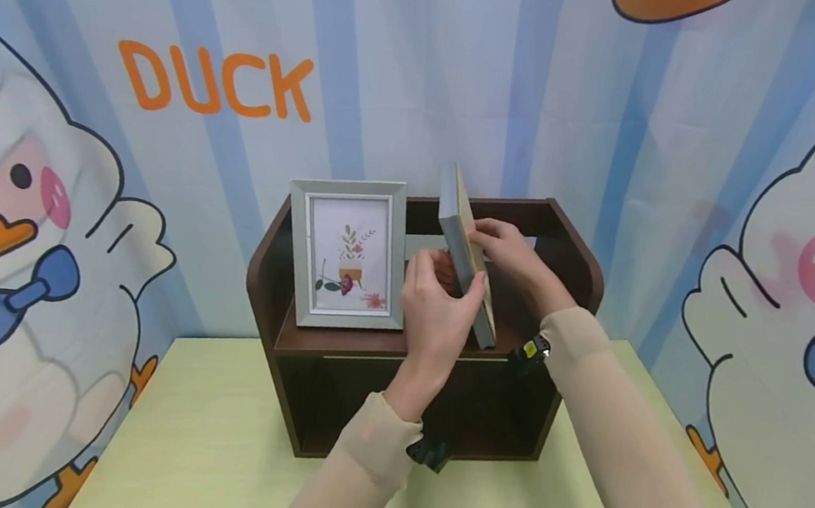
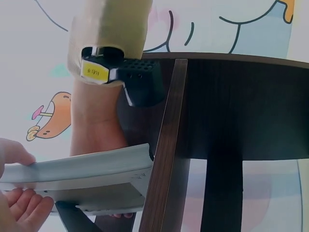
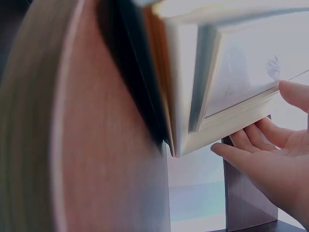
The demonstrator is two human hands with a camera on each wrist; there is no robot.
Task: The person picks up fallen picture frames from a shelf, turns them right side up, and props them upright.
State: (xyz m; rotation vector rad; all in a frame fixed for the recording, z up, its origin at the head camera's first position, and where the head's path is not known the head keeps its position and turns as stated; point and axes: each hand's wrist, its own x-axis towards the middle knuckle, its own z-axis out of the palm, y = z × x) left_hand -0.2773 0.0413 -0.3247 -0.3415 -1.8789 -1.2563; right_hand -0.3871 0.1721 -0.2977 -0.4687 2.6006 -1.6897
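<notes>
A picture frame (image 1: 459, 226) with a pale grey border is tilted above the upper shelf, nearly edge-on in the head view. My left hand (image 1: 440, 300) grips its near edge, thumb on one side and fingers on the other. On its right side, my right hand (image 1: 509, 249) holds it by the fingers. The right wrist view shows the right thumb (image 3: 294, 94) against the face and the other fingers below the border. Another picture frame (image 1: 295, 233), with a potted-plant picture, stands upright on the shelf to the left.
The dark brown two-tier shelf (image 1: 576, 265) has raised side panels and a lower compartment (image 1: 360, 408). It stands on a pale yellow table (image 1: 207, 424). Behind hangs a striped curtain (image 1: 399, 60) with duck prints.
</notes>
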